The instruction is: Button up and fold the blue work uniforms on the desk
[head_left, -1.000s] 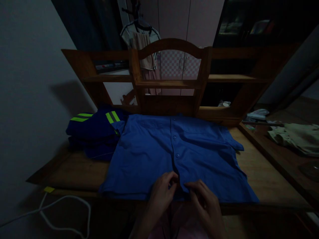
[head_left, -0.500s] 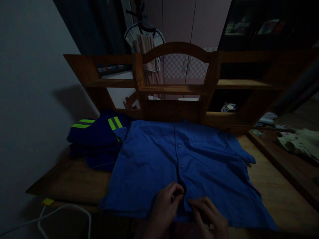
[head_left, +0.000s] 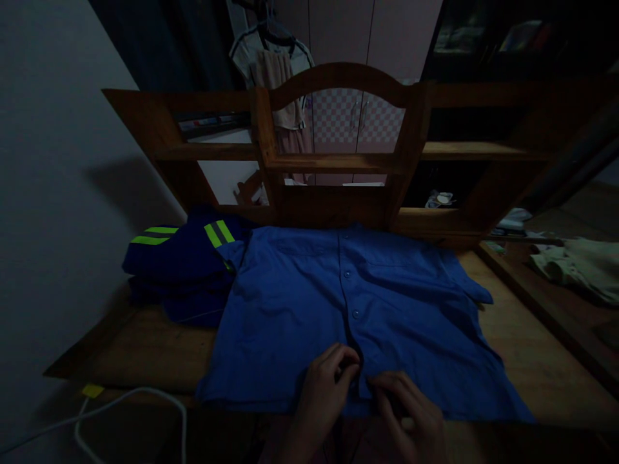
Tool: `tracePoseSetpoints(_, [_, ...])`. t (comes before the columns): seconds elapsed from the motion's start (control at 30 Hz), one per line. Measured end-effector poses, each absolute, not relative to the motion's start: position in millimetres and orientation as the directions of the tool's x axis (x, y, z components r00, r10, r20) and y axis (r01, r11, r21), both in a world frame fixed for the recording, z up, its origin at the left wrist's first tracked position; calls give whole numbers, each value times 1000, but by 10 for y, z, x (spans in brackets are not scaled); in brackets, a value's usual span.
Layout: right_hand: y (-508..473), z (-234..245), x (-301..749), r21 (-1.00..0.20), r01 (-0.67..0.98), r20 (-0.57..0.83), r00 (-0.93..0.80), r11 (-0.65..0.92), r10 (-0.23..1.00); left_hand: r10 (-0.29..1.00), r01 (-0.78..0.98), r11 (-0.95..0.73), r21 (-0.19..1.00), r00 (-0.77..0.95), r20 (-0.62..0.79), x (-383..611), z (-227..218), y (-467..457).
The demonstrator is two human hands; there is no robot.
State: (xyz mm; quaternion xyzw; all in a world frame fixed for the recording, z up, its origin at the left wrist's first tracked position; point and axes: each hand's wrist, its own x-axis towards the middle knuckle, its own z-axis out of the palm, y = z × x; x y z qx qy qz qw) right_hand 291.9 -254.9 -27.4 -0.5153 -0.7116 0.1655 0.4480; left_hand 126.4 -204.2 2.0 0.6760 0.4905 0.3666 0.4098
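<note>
Centrally, one blue shirt (head_left: 290,309), short-sleeved, spread front upward on the desk (head_left: 527,335), hem at the near edge, shoulders toward the shelf unit (head_left: 333,161); laid flat, presumably, for both front halves to meet evenly and within easy reach. Down the middle, one placket with round buttons (head_left: 356,314), three visible, the lower stretch hidden by fingers and shadow. Left hand (head_left: 333,380): curled, thumb and forefinger pinched at the placket's edge. Right hand (head_left: 403,409): opposite and just beside, fingertips closed on the same strip lower down, remaining fingers folded in. Such paired pinching likely for keeping the two layers aligned and lifted off the wood; any button between the fingertips too dark to tell. At left, one dark-blue garment (head_left: 188,264) with yellow-green reflective bands, heaped, touching the shirt's near sleeve and crowding that side. Behind, the shelf unit, upright, as a barrier along the far edge. Beyond, pale clothes (head_left: 278,64) on a hanger and a pink cupboard (head_left: 338,38) with checkered panels. At far right, pale folded cloth (head_left: 580,264), well apart. At lower left, one white cable (head_left: 145,391), looped, near a yellow tag (head_left: 92,390). Lighting: dim throughout.
</note>
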Motion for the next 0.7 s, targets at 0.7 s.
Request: tracePoseSetpoints(0.7, [-2583, -127, 2964, -851, 449, 307, 6, 271, 952, 946, 479, -319, 818, 215, 243, 1310, -121, -2243])
